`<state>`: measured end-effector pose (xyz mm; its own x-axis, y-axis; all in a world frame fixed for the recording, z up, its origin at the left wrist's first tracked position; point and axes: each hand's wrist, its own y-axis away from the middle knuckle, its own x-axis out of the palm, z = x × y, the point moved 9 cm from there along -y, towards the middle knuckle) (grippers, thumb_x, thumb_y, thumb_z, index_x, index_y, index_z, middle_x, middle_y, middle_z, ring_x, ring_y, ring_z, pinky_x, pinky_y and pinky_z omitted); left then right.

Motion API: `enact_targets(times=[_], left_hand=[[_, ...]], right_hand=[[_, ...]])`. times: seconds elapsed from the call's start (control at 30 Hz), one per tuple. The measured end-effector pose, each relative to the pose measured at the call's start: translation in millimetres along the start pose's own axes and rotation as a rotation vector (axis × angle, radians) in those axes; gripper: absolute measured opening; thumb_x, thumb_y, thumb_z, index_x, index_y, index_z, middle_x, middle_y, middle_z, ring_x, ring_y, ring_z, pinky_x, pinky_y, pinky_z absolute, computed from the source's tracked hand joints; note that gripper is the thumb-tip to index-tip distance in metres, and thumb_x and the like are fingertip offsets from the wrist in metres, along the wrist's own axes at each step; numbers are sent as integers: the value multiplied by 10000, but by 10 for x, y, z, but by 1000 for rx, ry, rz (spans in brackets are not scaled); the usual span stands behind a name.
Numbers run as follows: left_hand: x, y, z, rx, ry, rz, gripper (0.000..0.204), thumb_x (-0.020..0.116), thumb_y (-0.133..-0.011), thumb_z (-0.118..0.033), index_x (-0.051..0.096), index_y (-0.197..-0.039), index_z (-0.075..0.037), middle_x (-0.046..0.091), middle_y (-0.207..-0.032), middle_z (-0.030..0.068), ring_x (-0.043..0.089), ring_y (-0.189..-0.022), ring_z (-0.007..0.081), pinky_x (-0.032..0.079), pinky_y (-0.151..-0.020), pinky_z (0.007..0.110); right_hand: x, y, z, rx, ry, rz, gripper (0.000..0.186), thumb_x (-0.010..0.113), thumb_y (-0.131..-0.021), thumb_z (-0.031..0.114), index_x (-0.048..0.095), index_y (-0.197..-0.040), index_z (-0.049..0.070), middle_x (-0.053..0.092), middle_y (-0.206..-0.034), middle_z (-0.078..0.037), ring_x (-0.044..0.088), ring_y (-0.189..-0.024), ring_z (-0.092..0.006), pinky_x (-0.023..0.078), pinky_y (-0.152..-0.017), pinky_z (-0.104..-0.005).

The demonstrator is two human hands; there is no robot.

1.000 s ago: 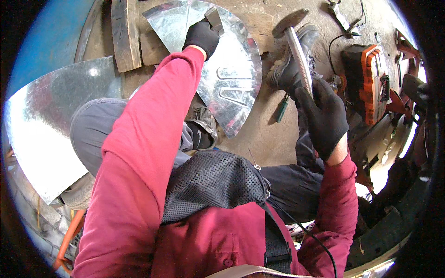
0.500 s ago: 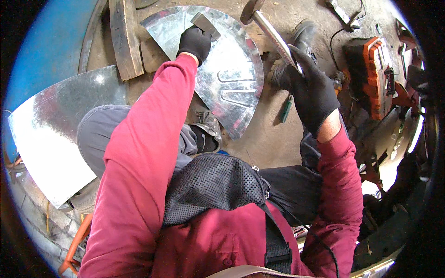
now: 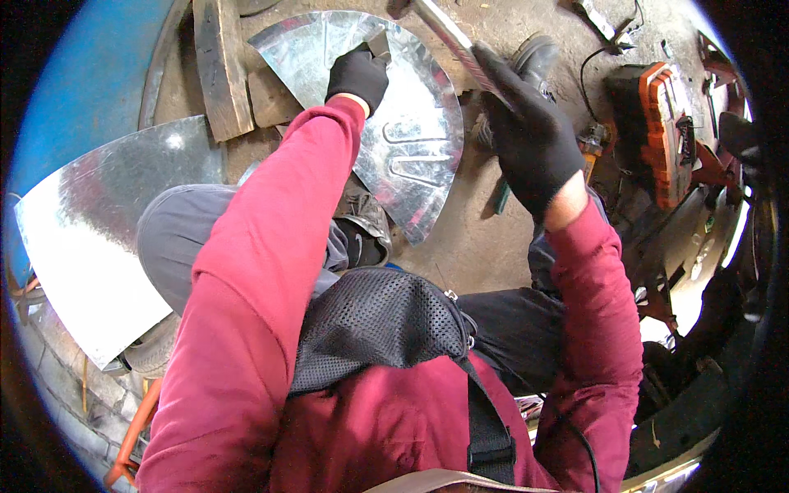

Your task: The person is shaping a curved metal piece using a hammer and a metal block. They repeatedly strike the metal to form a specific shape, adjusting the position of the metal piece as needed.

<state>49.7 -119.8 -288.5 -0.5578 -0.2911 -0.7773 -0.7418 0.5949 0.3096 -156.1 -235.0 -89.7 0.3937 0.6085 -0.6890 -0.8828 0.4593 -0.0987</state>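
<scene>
My left hand [image 3: 358, 78], in a black glove, is closed on a short flat piece of metal [image 3: 378, 45] held against a shiny, fan-shaped sheet of metal [image 3: 431, 94]. Two U-shaped grooves are pressed into the right part of that sheet. My right hand [image 3: 530, 135], also gloved in black, grips a hammer [image 3: 448, 31] by its metal handle. The hammer is raised to the right of the sheet, and its head is partly cut off by the top of the picture.
A second curved metal sheet [image 3: 90, 238] lies at the left beside my knee. Behind it are a wooden beam [image 3: 220, 70] and a blue surface [image 3: 90, 74]. At the right stands a black and orange toolbox [image 3: 657, 123]. A green-handled tool [image 3: 501, 197] lies below my right hand.
My left hand and the flat metal piece have shifted right along the sheet, and the piece is turned differently. The hammer and my right hand have moved up and left.
</scene>
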Motion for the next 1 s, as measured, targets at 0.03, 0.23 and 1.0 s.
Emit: enact_targets(times=[0.03,0.23,1.0], left_hand=[[17,10,-16,-26,-27,16,317,614,-967,-307,769,-1099,-64,744,-1100,234,709,-1051,434,570,-912,485],[92,14,-82,-27,-34,28,281,628,-959,-275,757,-1123,-86,754,-1069,225,721,-1013,439,584,-877,500],[-86,33,412,1,171,-153,422,695,-971,-397,732,-937,21,741,-924,264,725,-901,435,548,-763,463]], right_hand=[[50,-41,13,3,20,13,544,651,-1013,137,534,-1538,216,704,-909,-229,710,-824,-407,560,-741,-467],[282,-172,-73,122,146,191,544,618,-1026,143,512,-1551,238,687,-915,-234,677,-785,-425,546,-727,-490],[387,292,-692,493,25,124,472,582,-1069,272,504,-1528,192,711,-1148,-309,694,-1053,-502,558,-877,-512]])
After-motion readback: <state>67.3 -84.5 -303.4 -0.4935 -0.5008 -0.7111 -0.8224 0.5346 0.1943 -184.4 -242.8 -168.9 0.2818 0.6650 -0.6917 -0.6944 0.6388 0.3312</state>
